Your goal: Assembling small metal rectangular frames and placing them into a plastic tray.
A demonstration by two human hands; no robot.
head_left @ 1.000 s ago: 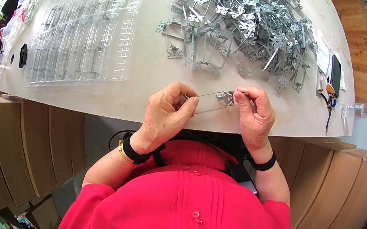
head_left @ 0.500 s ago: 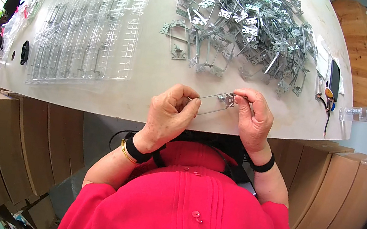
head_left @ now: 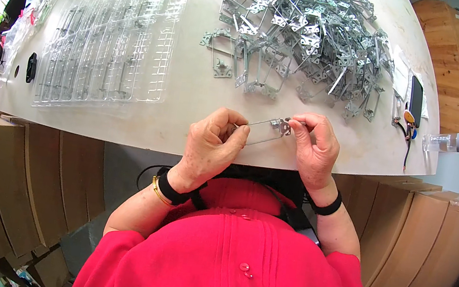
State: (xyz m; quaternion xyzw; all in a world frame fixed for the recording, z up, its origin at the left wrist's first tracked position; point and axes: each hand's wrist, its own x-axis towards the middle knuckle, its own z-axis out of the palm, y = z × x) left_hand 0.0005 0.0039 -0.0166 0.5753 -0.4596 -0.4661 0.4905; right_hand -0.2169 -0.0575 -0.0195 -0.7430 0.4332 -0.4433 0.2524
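Between my two hands, above the table's near edge, is a metal bracket [head_left: 284, 128] with two thin parallel rods. My left hand [head_left: 215, 139] pinches the rod end between thumb and fingers; that end is hidden inside the grip. At the plate end, my right hand [head_left: 316, 147] has thumb and forefinger closed on the bracket's edge. Beyond my hands lies a large tangled pile of similar metal brackets [head_left: 311, 34]. To the left, a clear plastic tray [head_left: 160, 68] with long compartments holds metal pieces in several of its rows.
On the right of the white table [head_left: 184, 131] lie a black phone [head_left: 416, 100], a small tool with a dark cord, and a clear bottle [head_left: 445, 142] on its side. A black object [head_left: 31, 66] sits left of the tray. Cardboard boxes [head_left: 17, 177] flank me on both sides.
Hardly anything differs. My right hand and the bracket's plate end have shifted very slightly to the left; both hands keep their grip.
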